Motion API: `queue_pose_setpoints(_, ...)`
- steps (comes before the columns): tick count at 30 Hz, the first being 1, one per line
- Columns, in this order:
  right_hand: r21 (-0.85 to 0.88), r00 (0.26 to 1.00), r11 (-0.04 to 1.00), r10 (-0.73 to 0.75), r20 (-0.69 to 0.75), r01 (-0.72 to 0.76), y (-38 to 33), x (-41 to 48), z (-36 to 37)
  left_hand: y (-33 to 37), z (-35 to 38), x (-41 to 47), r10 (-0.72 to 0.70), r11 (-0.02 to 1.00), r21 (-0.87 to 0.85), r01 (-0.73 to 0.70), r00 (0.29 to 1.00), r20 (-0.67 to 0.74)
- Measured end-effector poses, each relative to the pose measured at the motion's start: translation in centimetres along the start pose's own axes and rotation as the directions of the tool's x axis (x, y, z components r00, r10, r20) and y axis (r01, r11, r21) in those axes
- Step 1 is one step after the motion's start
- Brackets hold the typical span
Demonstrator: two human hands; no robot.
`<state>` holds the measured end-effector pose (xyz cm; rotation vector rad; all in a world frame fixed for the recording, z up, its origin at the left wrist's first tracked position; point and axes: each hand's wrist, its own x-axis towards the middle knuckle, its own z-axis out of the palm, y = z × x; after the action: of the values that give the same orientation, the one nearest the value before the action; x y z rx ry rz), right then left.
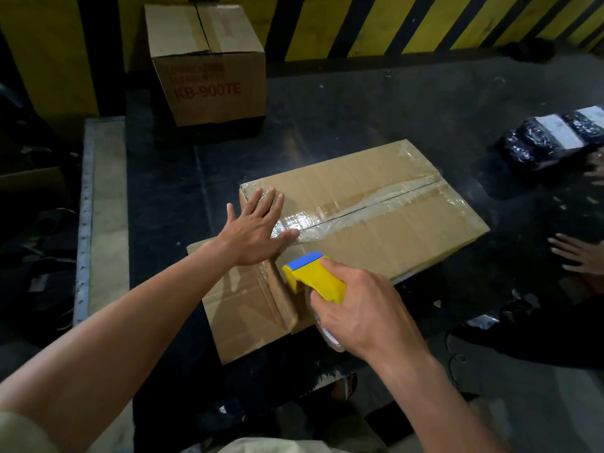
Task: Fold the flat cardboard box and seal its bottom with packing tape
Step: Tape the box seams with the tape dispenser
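Roughly: box point(376, 220) mid black table point(327, 106), near end overhanging near edge, bare room left and behind. Long axis near-left to far-right, taped seam point(359, 207) along it. Left hand point(258, 227) flat, fingers spread on top by seam. Right hand point(362, 308) clenched round yellow tape gun point(313, 276) at near end. Second carton point(209, 60) far left; striped wall point(392, 24) behind.

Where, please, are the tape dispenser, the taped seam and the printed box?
tape dispenser point(318, 277), head view, yellow body.
taped seam point(369, 206), head view, middle stretch.
printed box point(209, 89), head view, lettered front face.
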<state>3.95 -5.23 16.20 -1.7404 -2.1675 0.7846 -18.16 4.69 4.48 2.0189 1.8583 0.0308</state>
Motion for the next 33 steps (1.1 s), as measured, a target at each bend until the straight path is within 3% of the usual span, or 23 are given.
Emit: queue_pose_setpoints(33,0.055,1.0,0.998,-0.004,0.0,0.004,2.1,-4.2,1.3,0.1,-0.2,0.7,0.027,0.997,-0.08,-0.02,0.995,0.093)
